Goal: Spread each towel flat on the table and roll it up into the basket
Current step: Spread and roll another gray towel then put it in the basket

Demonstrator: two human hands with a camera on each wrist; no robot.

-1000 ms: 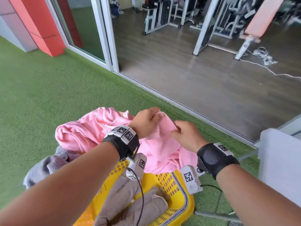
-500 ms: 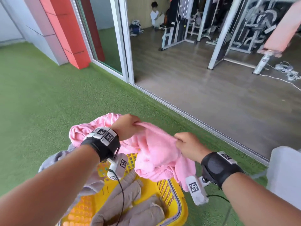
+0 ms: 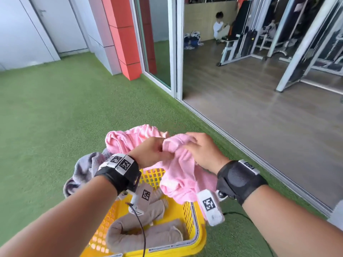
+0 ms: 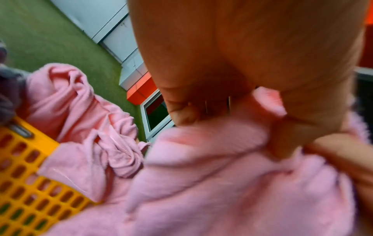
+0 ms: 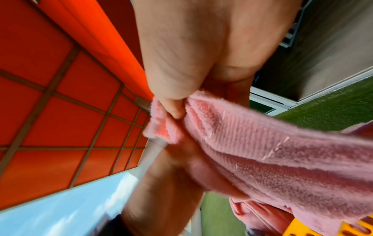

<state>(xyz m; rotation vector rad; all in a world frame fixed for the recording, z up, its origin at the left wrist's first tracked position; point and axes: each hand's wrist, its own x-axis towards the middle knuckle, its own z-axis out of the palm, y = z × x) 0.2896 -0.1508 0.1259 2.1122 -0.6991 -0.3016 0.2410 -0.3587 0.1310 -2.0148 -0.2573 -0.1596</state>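
A pink towel (image 3: 183, 175) hangs bunched above the yellow basket (image 3: 199, 236), its far part draped over the basket's far rim. My left hand (image 3: 152, 154) and right hand (image 3: 202, 151) both pinch the towel's top edge, close together. In the left wrist view the left hand (image 4: 232, 115) grips the pink towel (image 4: 212, 183) over the yellow basket (image 4: 26, 172). The right wrist view shows the thumb and fingers of my right hand (image 5: 177, 111) pinching the pink towel (image 5: 272, 156). Rolled beige towels (image 3: 148, 229) lie inside the basket.
A grey towel (image 3: 83, 169) hangs over the basket's left rim. Green turf (image 3: 55, 117) covers the ground around it. A sliding glass door frame (image 3: 175, 52) and its track run along the right, with gym machines (image 3: 241, 43) and a seated person (image 3: 220, 26) beyond.
My hands have come together on the pink towel's top edge, after being spread apart half a second ago. The head view has tilted upward.
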